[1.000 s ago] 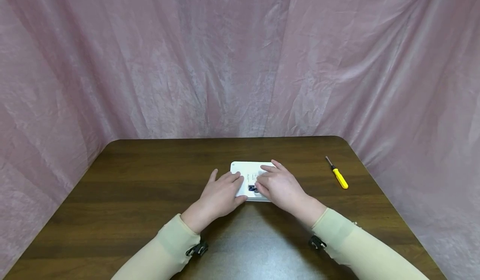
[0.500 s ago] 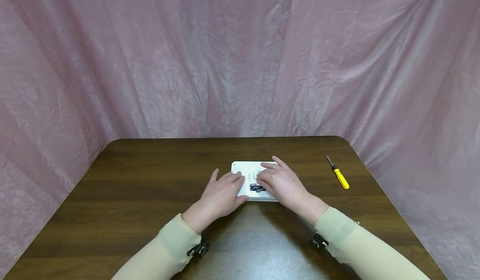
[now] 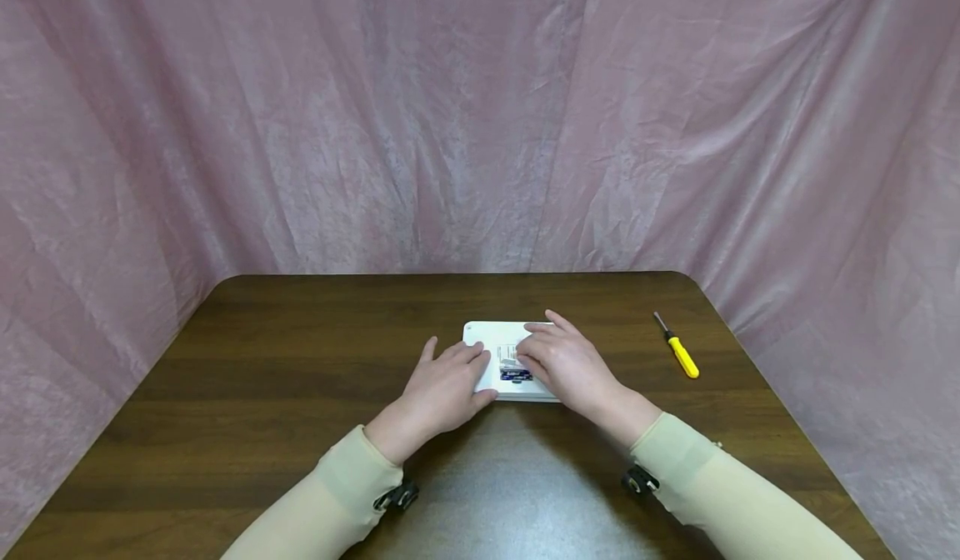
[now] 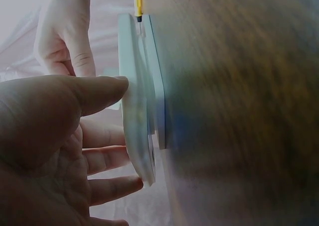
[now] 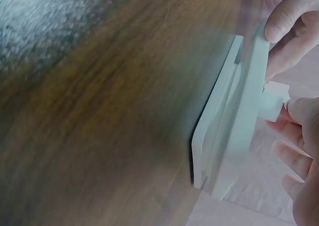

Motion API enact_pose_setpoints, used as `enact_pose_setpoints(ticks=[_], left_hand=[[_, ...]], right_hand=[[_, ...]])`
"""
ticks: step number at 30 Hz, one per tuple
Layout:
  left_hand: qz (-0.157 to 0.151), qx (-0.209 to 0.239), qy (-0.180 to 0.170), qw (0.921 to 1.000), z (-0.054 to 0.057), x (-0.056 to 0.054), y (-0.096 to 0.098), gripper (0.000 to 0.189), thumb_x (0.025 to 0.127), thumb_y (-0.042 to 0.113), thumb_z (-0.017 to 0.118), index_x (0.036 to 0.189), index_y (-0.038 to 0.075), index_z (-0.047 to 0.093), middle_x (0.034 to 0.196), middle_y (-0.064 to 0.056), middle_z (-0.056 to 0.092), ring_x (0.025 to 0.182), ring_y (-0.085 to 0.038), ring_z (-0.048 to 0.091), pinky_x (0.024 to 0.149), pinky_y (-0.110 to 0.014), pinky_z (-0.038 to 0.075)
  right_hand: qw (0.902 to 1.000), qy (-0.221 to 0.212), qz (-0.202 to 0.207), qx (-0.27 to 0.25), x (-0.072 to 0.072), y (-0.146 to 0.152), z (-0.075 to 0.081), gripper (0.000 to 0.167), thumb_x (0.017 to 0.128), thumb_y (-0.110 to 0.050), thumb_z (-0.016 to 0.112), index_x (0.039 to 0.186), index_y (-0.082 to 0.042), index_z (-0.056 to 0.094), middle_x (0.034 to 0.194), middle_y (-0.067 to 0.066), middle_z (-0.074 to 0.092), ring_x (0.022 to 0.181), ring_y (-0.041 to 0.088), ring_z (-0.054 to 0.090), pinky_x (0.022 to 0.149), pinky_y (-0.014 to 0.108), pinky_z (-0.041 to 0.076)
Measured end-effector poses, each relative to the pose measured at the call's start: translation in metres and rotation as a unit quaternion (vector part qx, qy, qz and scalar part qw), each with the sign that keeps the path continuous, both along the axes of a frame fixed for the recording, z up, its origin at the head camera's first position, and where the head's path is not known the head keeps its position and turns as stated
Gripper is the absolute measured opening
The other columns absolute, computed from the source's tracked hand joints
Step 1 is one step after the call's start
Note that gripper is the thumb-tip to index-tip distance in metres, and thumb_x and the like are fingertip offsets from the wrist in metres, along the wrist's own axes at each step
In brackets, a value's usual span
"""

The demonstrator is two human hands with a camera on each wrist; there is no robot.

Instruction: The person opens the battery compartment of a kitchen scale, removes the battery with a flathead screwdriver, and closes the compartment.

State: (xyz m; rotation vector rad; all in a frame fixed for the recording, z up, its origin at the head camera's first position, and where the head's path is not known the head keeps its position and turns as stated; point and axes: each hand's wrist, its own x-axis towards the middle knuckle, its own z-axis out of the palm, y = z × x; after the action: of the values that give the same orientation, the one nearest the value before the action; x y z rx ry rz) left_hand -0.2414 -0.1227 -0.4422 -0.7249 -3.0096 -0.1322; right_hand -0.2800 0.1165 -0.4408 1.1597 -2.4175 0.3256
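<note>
A white flat rounded device [image 3: 484, 335] lies on the table, its battery compartment facing up. Dark batteries [image 3: 516, 375] show in the compartment, partly behind the right fingers. My left hand [image 3: 444, 387] rests on the device's left side, fingers fairly straight across its face and thumb at the near edge. With thumb and fingertips my right hand [image 3: 567, 366] pinches a small white battery cover [image 5: 274, 102], which stands up from the device's face in the right wrist view. The device's right part is hidden under the right hand.
A screwdriver [image 3: 681, 356] with a yellow handle lies on the wooden table [image 3: 315, 360] to the right of the device. A pink curtain [image 3: 450, 127] hangs behind the table's far edge.
My right hand has shifted slightly right and away with the battery cover, and more of the batteries shows. The left hand stays on the device.
</note>
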Motion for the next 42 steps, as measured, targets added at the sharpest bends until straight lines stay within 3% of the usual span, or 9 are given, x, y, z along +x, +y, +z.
enact_pose_setpoints(ticks=[10, 17, 25, 32, 42], left_hand=[[0.002, 0.0, 0.003, 1.0, 0.0, 0.0, 0.001, 0.066, 0.107, 0.053, 0.071, 0.156, 0.01, 0.064, 0.163, -0.009, 0.057, 0.151, -0.033, 0.053, 0.125, -0.072, 0.028], [0.004, 0.0, -0.001, 1.0, 0.0, 0.0, 0.002, 0.065, 0.107, 0.053, 0.071, 0.156, 0.011, 0.064, 0.163, -0.009, 0.057, 0.151, -0.032, 0.053, 0.125, -0.072, 0.028], [0.003, -0.003, -0.003, 1.0, 0.0, 0.0, 0.006, 0.065, 0.107, 0.053, 0.071, 0.157, 0.012, 0.063, 0.164, -0.007, 0.056, 0.151, -0.032, 0.052, 0.126, -0.072, 0.026], [0.001, -0.001, -0.005, 1.0, 0.001, 0.0, 0.008, 0.065, 0.108, 0.053, 0.069, 0.157, 0.012, 0.063, 0.165, -0.007, 0.056, 0.152, -0.031, 0.051, 0.126, -0.071, 0.026], [-0.001, 0.001, -0.002, 1.0, 0.0, 0.001, 0.008, 0.065, 0.108, 0.053, 0.07, 0.157, 0.011, 0.063, 0.164, -0.008, 0.056, 0.152, -0.032, 0.052, 0.126, -0.072, 0.026]], right_hand=[[0.9998, -0.009, -0.012, -0.012, -0.001, 0.004, 0.007, 0.008, 0.099, -0.009, 0.084, 0.106, -0.006, 0.08, 0.111, 0.006, 0.082, 0.132, 0.035, 0.069, 0.127, 0.055, 0.036], [0.9999, -0.008, -0.015, -0.001, -0.001, 0.012, 0.013, 0.005, 0.102, -0.008, 0.08, 0.098, -0.009, 0.077, 0.126, 0.013, 0.08, 0.138, 0.036, 0.065, 0.129, 0.053, 0.033], [0.9982, -0.029, -0.051, 0.014, -0.002, 0.03, 0.02, 0.005, 0.1, -0.006, 0.082, 0.102, -0.009, 0.079, 0.136, 0.013, 0.076, 0.144, 0.036, 0.061, 0.131, 0.053, 0.03], [0.9959, -0.026, -0.081, 0.032, -0.003, 0.049, 0.025, 0.005, 0.1, -0.006, 0.082, 0.102, -0.009, 0.078, 0.137, 0.014, 0.075, 0.145, 0.036, 0.06, 0.13, 0.054, 0.03], [0.9953, -0.006, -0.087, 0.041, -0.008, 0.076, 0.026, 0.006, 0.1, -0.005, 0.082, 0.099, -0.009, 0.078, 0.134, 0.015, 0.077, 0.142, 0.039, 0.061, 0.129, 0.057, 0.03]])
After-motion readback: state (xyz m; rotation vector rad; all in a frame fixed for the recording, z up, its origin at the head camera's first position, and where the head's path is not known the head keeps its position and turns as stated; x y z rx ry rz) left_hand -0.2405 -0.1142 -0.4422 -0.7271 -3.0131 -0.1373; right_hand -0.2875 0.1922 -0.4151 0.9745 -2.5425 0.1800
